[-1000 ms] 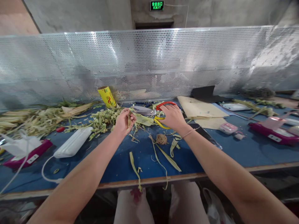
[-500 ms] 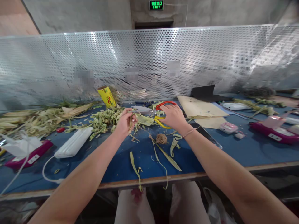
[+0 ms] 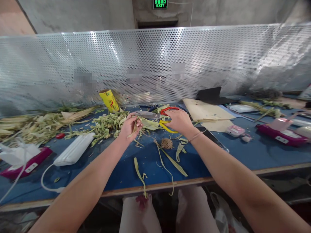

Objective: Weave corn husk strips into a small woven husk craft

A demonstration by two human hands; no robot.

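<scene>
Far left on the blue table (image 3: 243, 155): husk heap (image 3: 36, 124), white pack (image 3: 74, 149). Our left hand (image 3: 130, 126) is pinched shut on a short leaf strip (image 3: 134, 126), held just above the chopped green pile (image 3: 107, 123). Our right hand (image 3: 178, 119) grips the scissors (image 3: 155, 114) by their red-and-yellow handles, blades pointing at the strip. Twine ball (image 3: 166, 143) lies near, below.

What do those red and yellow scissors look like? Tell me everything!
The scissors lie near the back of the blue table. They have broad, shiny grey metal blades pointing left, and two curved handles: a red one behind, a yellow one in front. The right hand rests over the handles, so part of them is hidden. Pale green leaf pieces lie under and around the blades. I cannot tell whether the blades are open.
</scene>
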